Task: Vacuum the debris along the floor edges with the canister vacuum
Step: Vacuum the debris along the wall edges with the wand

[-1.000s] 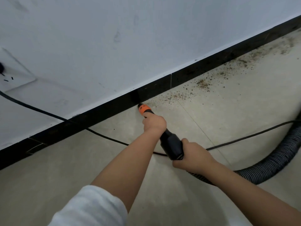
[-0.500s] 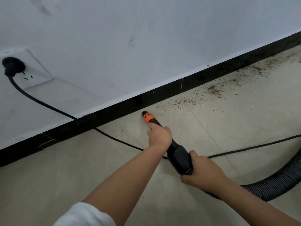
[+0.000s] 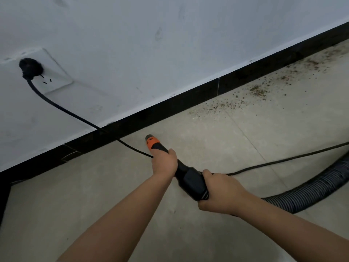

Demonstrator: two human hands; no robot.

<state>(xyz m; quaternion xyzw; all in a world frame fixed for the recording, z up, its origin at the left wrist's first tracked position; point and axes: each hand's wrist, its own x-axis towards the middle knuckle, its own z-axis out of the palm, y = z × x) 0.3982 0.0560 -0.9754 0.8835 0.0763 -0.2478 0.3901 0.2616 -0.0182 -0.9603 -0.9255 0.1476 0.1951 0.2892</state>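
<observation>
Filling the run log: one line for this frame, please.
left hand grips nozzle | right hand grips hose cuff | nozzle tip short of debris by baseboard | cord plugged in

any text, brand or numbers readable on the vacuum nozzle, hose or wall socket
None can be read.
Orange nozzle tip: a small dark mark, too blurred to read.
Black handle, held by the left hand and right hand: no lettering shows.
Ribbed hose: no print.
Wall socket and plug: only slots, no label.
</observation>
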